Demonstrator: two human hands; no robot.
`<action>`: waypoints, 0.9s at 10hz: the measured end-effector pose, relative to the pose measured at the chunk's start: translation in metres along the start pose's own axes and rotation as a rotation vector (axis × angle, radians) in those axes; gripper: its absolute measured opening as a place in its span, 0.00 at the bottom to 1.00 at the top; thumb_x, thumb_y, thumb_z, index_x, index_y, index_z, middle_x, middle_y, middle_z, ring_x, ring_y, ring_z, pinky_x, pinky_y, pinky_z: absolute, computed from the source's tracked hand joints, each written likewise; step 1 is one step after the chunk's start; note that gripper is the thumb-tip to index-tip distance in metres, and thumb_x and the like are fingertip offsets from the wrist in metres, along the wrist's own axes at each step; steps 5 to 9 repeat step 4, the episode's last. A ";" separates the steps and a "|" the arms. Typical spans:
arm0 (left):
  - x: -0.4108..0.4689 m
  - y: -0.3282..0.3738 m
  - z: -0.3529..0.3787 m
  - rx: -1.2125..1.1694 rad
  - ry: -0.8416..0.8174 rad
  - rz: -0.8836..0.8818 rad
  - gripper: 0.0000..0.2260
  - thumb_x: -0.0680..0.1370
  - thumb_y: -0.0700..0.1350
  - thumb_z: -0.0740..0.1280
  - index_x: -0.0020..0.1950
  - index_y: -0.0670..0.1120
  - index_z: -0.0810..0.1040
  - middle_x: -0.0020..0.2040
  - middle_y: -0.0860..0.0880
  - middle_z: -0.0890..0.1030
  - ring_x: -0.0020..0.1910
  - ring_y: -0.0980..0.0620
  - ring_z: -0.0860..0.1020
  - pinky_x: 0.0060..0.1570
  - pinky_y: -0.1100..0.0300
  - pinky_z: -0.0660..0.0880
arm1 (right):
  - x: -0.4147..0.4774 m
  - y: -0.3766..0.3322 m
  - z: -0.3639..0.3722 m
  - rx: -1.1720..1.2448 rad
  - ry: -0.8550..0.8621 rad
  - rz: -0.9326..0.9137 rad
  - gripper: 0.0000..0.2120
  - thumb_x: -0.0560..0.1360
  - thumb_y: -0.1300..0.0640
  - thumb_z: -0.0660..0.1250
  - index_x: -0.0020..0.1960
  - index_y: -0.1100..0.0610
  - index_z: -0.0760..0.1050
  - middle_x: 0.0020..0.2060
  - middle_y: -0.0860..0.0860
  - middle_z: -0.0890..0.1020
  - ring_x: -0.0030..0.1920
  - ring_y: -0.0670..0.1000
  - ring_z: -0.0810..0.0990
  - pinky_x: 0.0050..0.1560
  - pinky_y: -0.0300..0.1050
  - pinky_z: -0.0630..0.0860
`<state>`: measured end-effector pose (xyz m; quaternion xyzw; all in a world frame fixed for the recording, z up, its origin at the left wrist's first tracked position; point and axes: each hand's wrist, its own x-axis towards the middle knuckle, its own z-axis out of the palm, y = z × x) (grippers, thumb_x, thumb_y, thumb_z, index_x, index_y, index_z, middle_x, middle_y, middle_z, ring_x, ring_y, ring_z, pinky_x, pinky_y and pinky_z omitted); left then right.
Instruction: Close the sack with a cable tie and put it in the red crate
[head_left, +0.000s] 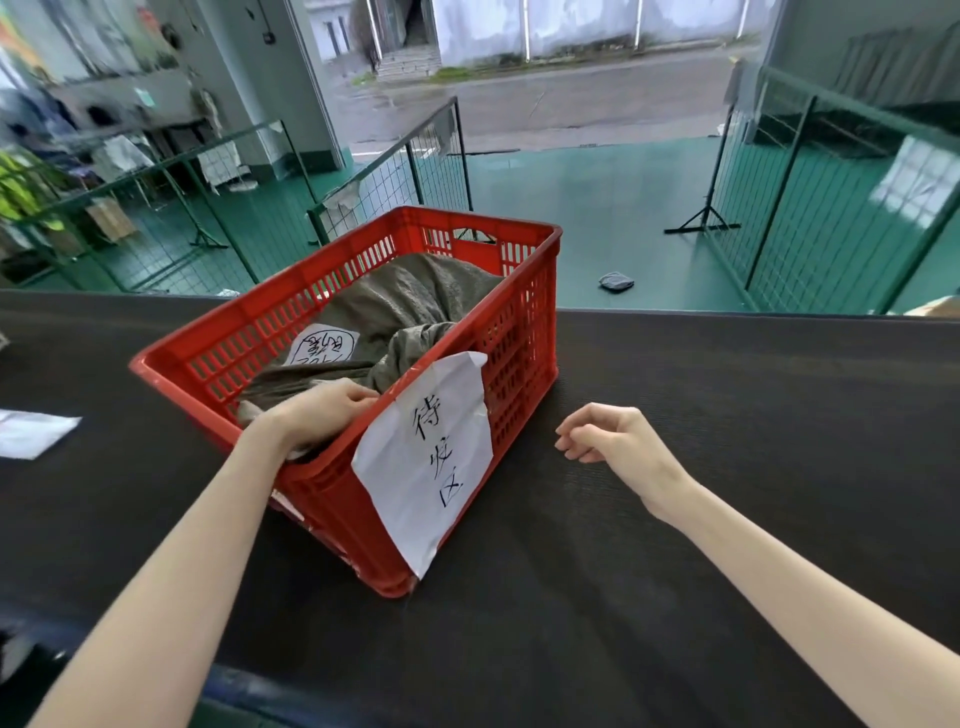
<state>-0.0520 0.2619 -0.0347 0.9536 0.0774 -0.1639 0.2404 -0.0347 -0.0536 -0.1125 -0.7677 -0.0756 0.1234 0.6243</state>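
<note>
one sack (410, 306) lies in the crate (332, 509). left hand (317, 415) curls on its near end; right hand (602, 434) hangs loose, empty, beside. placing looks nearly done; next, just let go. tie unseen.

- Bright red crate (519, 332), walls patterned with a slotted grid.
- Dull grey-green sack (410, 306).
- White paper label (431, 452) with black handwritten characters.
- Black, finely ribbed table mat (675, 519).
- Teal-green floor (597, 208), green wire-mesh fence panels (831, 234).
</note>
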 end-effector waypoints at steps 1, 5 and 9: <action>-0.002 0.013 0.008 -0.097 0.307 0.066 0.11 0.81 0.43 0.62 0.50 0.45 0.84 0.51 0.48 0.84 0.48 0.51 0.80 0.52 0.58 0.73 | -0.008 0.009 -0.007 0.005 0.010 -0.011 0.09 0.75 0.67 0.61 0.45 0.61 0.80 0.41 0.57 0.85 0.40 0.50 0.82 0.45 0.43 0.76; -0.021 0.084 0.048 -0.263 0.654 0.312 0.10 0.79 0.42 0.62 0.49 0.49 0.83 0.46 0.45 0.85 0.45 0.43 0.82 0.45 0.52 0.75 | -0.046 0.023 -0.039 0.100 0.061 0.027 0.09 0.75 0.66 0.60 0.46 0.62 0.80 0.41 0.56 0.85 0.41 0.52 0.83 0.48 0.46 0.77; -0.021 0.084 0.048 -0.263 0.654 0.312 0.10 0.79 0.42 0.62 0.49 0.49 0.83 0.46 0.45 0.85 0.45 0.43 0.82 0.45 0.52 0.75 | -0.046 0.023 -0.039 0.100 0.061 0.027 0.09 0.75 0.66 0.60 0.46 0.62 0.80 0.41 0.56 0.85 0.41 0.52 0.83 0.48 0.46 0.77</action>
